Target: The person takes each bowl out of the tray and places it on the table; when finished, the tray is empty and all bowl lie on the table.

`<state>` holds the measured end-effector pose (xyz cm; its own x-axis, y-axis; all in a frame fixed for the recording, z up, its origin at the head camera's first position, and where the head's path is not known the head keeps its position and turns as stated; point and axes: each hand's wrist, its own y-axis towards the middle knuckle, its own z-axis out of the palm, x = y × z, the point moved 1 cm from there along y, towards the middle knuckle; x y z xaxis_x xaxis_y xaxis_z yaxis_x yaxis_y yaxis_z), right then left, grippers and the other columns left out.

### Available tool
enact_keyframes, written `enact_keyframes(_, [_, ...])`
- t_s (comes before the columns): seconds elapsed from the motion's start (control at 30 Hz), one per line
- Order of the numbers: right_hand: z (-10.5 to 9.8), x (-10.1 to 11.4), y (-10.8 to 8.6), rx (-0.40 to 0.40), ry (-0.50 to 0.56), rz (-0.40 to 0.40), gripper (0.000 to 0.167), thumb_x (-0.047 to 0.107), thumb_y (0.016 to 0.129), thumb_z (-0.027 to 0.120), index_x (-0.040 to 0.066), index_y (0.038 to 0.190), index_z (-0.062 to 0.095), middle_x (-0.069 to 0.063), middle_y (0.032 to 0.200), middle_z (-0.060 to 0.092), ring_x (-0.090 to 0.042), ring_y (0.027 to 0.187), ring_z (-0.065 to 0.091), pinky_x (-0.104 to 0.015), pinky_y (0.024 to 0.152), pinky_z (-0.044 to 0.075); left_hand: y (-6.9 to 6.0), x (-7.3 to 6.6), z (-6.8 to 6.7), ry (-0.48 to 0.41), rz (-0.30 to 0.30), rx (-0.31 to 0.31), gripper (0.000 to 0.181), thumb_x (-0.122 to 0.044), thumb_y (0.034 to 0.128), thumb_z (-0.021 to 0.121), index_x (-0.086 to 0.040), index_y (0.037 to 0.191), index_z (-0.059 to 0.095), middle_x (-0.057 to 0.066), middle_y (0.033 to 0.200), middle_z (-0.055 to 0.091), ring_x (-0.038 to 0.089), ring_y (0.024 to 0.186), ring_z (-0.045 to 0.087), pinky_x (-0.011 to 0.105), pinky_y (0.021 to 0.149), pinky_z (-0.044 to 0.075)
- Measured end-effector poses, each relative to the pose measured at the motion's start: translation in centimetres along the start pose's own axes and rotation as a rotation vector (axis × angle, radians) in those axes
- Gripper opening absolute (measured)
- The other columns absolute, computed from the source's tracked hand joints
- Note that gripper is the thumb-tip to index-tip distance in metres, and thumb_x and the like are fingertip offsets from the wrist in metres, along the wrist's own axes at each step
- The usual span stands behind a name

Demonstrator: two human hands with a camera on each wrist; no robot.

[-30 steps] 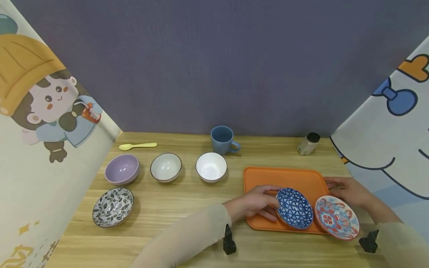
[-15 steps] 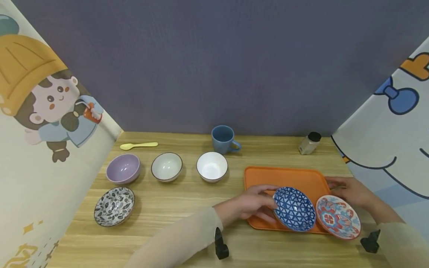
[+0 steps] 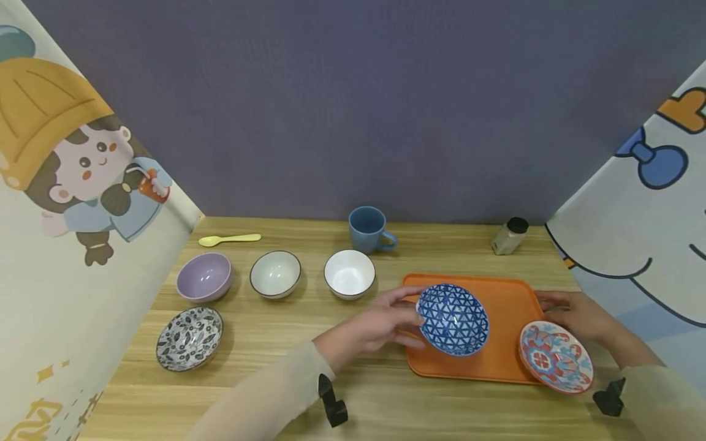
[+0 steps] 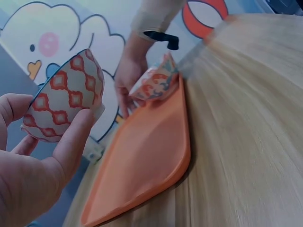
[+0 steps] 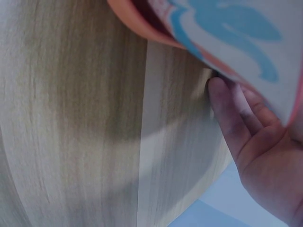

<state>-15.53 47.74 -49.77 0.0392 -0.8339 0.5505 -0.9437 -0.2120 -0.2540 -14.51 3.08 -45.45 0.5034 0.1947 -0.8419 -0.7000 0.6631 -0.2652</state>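
My left hand (image 3: 380, 324) pinches a blue-and-white patterned bowl (image 3: 453, 320) by its left side, thumb inside the rim. In the left wrist view the fingers and thumb of the left hand (image 4: 35, 177) hold that bowl (image 4: 68, 97) tilted and apart from the orange tray (image 4: 147, 151); its outside has red diamonds. At the right edge of the tray (image 3: 507, 306) rests my right hand (image 3: 576, 315), beside a red-and-blue floral bowl (image 3: 556, 356). That bowl sits tilted over the tray's front right corner. The right wrist view shows the right hand's (image 5: 265, 151) fingers fairly straight, partly hidden by the floral bowl (image 5: 236, 33).
On the wooden table to the left stand a purple bowl (image 3: 204, 277), a pale grey bowl (image 3: 276, 274), a white bowl (image 3: 349, 274) and a black floral bowl (image 3: 190, 339). Along the back are a yellow spoon (image 3: 228, 239), a blue mug (image 3: 366, 229) and a black-lidded jar (image 3: 510, 236).
My left hand has carried the blue patterned bowl leftward and away from the floral bowl, over the middle of the tray. My right hand and the floral bowl have stayed in place.
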Motion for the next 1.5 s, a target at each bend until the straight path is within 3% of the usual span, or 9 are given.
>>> enact_keyframes(0.3, [0.0,-0.2,0.0,0.008,0.031,0.014,0.057,0.022,0.102,0.065,-0.005,0.149,0.047,-0.02,0.12,0.069,-0.018,0.097,0.067,-0.027,0.066,0.057,-2.8,-1.2,-2.1,-0.009,0.046,-0.034,0.072,0.003,0.0861,0.063,-0.017,0.154,0.047,0.023,0.136,0.058,0.03,0.1,0.072,0.061,0.089,0.06])
enact_keyframes(0.57, [-0.2,0.5,0.1,0.009,-0.004,0.03,0.057,0.02,0.101,0.065,-0.004,0.15,0.047,-0.02,0.12,0.07,-0.03,0.102,0.067,-0.028,0.067,0.056,-6.2,-2.2,-4.7,0.027,0.084,-0.094,0.073,-0.001,0.0888,0.062,-0.017,0.157,0.04,0.025,0.144,0.051,0.028,0.106,0.07,0.069,0.101,0.05])
enact_keyframes(0.73, [-0.3,0.9,0.3,0.008,-0.015,0.035,0.056,0.017,0.101,0.064,-0.005,0.149,0.047,-0.022,0.12,0.07,-0.035,0.104,0.066,-0.03,0.069,0.056,-8.7,-2.3,-7.2,0.05,0.087,-0.172,0.076,-0.003,0.0893,0.062,-0.015,0.159,0.034,0.027,0.144,0.048,0.029,0.108,0.069,0.065,0.102,0.052])
enact_keyframes(1.07, [-0.2,0.5,0.0,0.013,-0.001,0.034,0.057,0.018,0.1,0.065,-0.005,0.149,0.048,-0.022,0.12,0.069,-0.028,0.1,0.066,-0.029,0.068,0.056,-13.8,-0.9,-11.7,0.024,0.144,-0.373,0.078,0.001,0.0913,0.057,-0.013,0.162,0.027,0.032,0.152,0.037,0.035,0.115,0.066,0.061,0.103,0.053])
enact_keyframes(1.3, [-0.1,0.2,0.0,0.0,-0.011,0.026,0.056,0.018,0.1,0.066,-0.004,0.148,0.049,-0.021,0.119,0.07,-0.026,0.099,0.066,-0.028,0.067,0.056,-16.4,1.2,-13.0,-0.021,0.149,-0.525,0.077,0.003,0.0914,0.055,-0.012,0.161,0.027,0.033,0.151,0.037,0.034,0.114,0.066,0.057,0.099,0.057])
enact_keyframes(1.5, [-0.1,0.2,0.1,0.0,-0.011,0.031,0.056,0.019,0.1,0.065,-0.003,0.149,0.049,-0.019,0.118,0.07,-0.026,0.099,0.066,-0.03,0.068,0.056,-18.4,2.6,-13.8,-0.062,0.178,-0.619,0.074,0.002,0.0931,0.055,-0.013,0.16,0.027,0.03,0.151,0.037,0.034,0.116,0.065,0.057,0.098,0.057])
